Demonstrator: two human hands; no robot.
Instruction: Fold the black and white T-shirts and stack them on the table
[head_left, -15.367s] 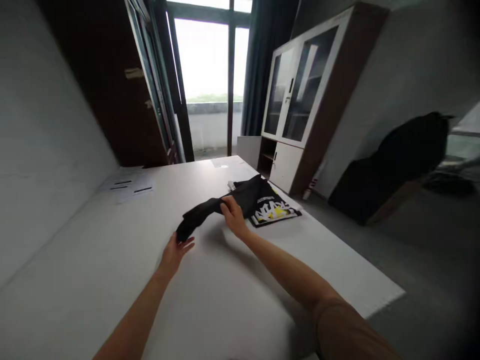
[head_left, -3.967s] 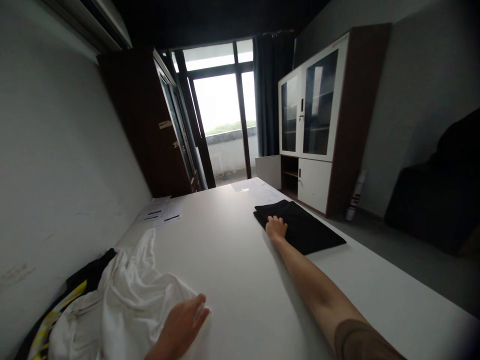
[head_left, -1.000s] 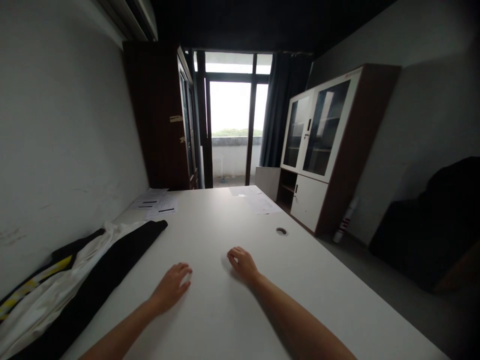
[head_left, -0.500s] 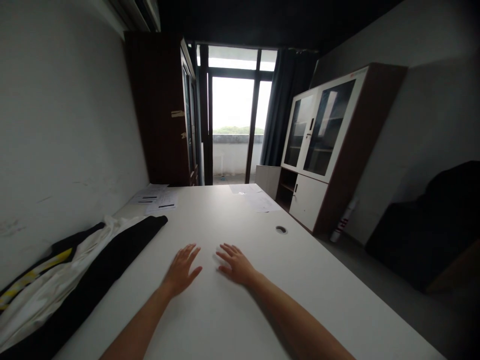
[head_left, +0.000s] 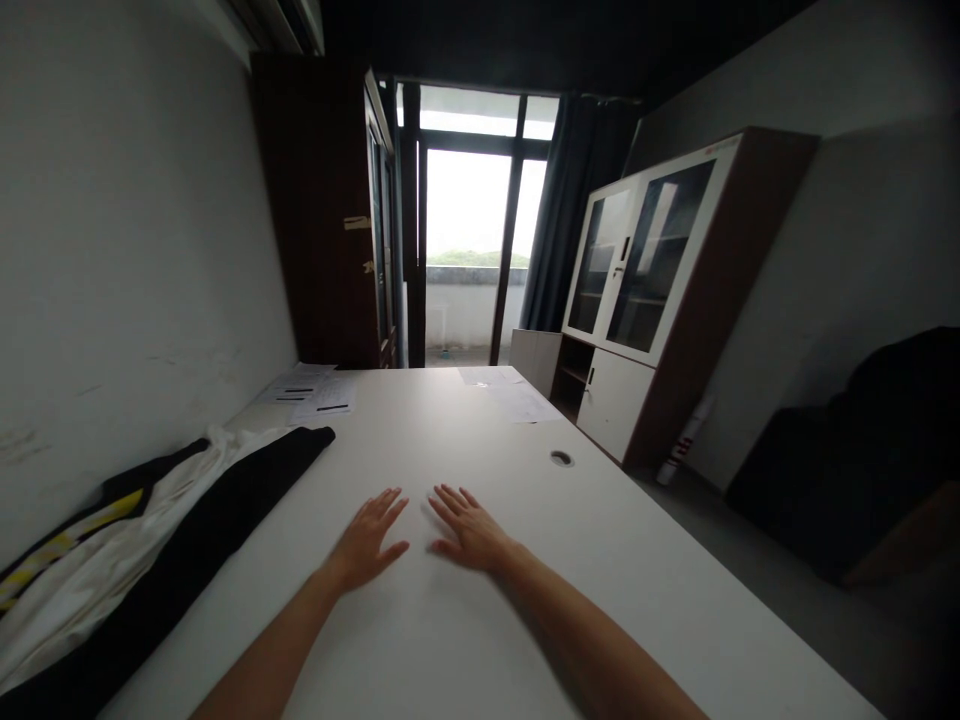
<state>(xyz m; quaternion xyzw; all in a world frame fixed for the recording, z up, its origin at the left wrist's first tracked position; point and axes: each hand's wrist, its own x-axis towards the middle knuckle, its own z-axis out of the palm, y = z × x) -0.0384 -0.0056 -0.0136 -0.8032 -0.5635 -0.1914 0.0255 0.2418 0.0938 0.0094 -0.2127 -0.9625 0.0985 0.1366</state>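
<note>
My left hand (head_left: 369,540) is at the middle of the white table (head_left: 420,640), palm down with the fingers stretched and the thumb pointing right. Beside it, a small gap away, my right hand (head_left: 469,530) lies palm down too, its fingers spread. Neither hand holds anything. To the left of my left hand is a pile of clothes, with a black garment (head_left: 217,540) on its near side and a white garment (head_left: 150,550) behind it.
Printed papers (head_left: 322,400) lie at the table's far left, and more sheets (head_left: 517,400) at the far right. A cable hole (head_left: 562,459) sits near the right edge. Beyond stand a dark cabinet (head_left: 315,220) and a white-fronted cabinet (head_left: 619,400) with one lower door open.
Both hands have stayed in nearly the same place, with only slight shifts of the fingers. The view has tilted a very little.
</note>
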